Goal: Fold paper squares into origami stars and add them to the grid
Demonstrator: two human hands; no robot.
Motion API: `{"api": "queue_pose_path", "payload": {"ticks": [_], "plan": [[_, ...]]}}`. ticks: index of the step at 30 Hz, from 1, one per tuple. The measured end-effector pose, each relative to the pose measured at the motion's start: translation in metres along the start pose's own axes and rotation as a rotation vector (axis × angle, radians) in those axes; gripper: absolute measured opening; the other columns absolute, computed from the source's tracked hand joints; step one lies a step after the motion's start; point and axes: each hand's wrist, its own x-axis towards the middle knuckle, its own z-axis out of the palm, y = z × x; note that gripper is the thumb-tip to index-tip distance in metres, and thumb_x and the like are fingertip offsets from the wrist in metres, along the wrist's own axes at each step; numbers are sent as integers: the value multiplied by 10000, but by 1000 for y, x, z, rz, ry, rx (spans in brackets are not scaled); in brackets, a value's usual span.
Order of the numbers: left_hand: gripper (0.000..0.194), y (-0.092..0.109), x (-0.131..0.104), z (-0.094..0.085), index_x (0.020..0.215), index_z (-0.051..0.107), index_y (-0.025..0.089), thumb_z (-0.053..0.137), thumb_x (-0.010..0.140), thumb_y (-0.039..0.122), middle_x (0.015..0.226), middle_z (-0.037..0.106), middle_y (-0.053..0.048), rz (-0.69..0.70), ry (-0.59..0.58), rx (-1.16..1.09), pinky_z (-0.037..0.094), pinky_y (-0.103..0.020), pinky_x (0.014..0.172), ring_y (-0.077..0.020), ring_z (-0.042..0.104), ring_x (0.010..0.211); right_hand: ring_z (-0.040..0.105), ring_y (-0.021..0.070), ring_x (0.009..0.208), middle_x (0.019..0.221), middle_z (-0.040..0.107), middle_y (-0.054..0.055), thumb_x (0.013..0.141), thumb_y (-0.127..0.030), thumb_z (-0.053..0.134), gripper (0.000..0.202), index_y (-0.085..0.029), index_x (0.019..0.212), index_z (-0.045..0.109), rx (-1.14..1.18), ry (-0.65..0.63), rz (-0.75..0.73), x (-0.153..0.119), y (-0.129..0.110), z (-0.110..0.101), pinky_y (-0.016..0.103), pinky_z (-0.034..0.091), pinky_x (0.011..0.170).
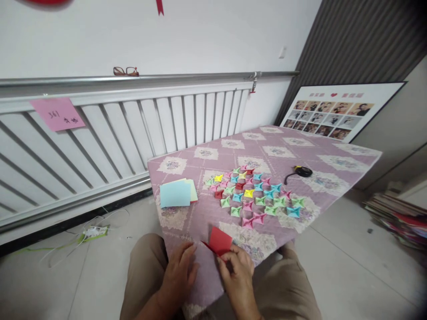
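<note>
A red sheet of paper [221, 240], partly folded, stands up from the near edge of the table. My right hand [236, 266] pinches its lower right side between thumb and fingers. To the left, my left hand [180, 269] rests on the cloth with its fingers a little apart, holding nothing and not touching the paper. A small stack of paper sheets [175, 194], light blue on top with pale yellow and red showing under it, lies beyond my left hand. Several small folded paper pieces [248, 193] in pink, green, blue, yellow and red stand in rows beyond my right hand.
The table wears a purple floral cloth [203, 218]. A black and yellow tape measure [303, 171] lies on its right side. Behind is a white radiator [187, 118] with glasses [126, 71] above. A power strip [95, 232] lies on the floor; a photo board [333, 111] leans at the back right.
</note>
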Motion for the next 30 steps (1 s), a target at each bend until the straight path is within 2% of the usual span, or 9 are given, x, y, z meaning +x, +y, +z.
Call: {"api": "queue_pose_path", "payload": {"ticks": [3, 6, 8, 11, 15, 18, 20, 24, 30], "plan": [[407, 20, 14, -2, 1250, 475, 199, 487, 846, 149, 1267, 504, -122, 69, 47, 37, 420, -463, 978, -256, 454, 1196, 517, 248, 987, 1014, 589, 54, 843, -244, 531, 116, -245, 753, 605, -37, -44, -76, -6, -3, -2, 411, 340, 844], [278, 31, 28, -2, 1059, 592, 221, 456, 848, 100, 1100, 600, -71, 139, 17, 16, 389, -435, 971, -229, 499, 1114, 510, 263, 1044, 1050, 600, 48, 819, -219, 548, 82, -257, 844, 615, -90, -88, -138, -13, 1, -4, 440, 319, 883], [215, 31, 31, 0, 920, 621, 238, 461, 858, 109, 967, 637, -25, 168, -21, -17, 374, -405, 953, -199, 535, 1022, 515, 271, 1056, 1060, 609, 50, 809, -252, 568, 166, -269, 968, 614, -140, -100, -158, -19, 7, -7, 454, 308, 898], [174, 24, 24, 4, 858, 627, 245, 485, 870, 145, 896, 647, 2, 167, -64, -41, 352, -388, 925, -179, 550, 933, 544, 270, 1015, 1053, 620, 52, 811, -341, 589, 297, -281, 1102, 583, -208, -106, -164, -26, 18, -14, 465, 303, 892], [173, 15, 9, 7, 873, 639, 249, 509, 861, 136, 903, 649, 1, 151, -125, -4, 348, -373, 903, -171, 546, 907, 568, 260, 928, 1002, 638, 45, 820, -400, 596, 307, -300, 1110, 589, -280, -138, -143, -27, 21, -26, 487, 299, 879], [194, 12, 3, 7, 904, 646, 253, 518, 848, 119, 924, 650, -7, 139, -160, 48, 357, -370, 902, -177, 541, 934, 566, 264, 924, 962, 652, 38, 829, -328, 587, 221, -303, 1046, 619, -318, -145, -141, -22, 15, -30, 507, 280, 902], [201, 13, 3, 6, 901, 649, 249, 517, 842, 110, 929, 649, -14, 134, -158, 53, 369, -364, 890, -180, 542, 935, 564, 254, 963, 975, 660, 21, 835, -238, 560, 196, -308, 1004, 631, -287, -162, -177, -17, 10, -29, 488, 272, 922], [220, 15, 4, 0, 898, 656, 240, 502, 841, 94, 929, 656, -25, 116, -135, 23, 385, -357, 872, -185, 545, 924, 584, 182, 958, 975, 670, -14, 800, -79, 508, 336, -300, 1023, 628, -88, -271, -279, -8, 1, -24, 378, 320, 921], [268, 14, 6, -9, 902, 650, 237, 461, 833, 60, 931, 667, -17, 57, -109, -30, 382, -357, 825, -183, 557, 903, 572, 203, 965, 995, 647, 20, 728, -119, 624, 344, -267, 1038, 636, 42, -371, -173, -2, -10, -25, 363, 384, 888]]}}
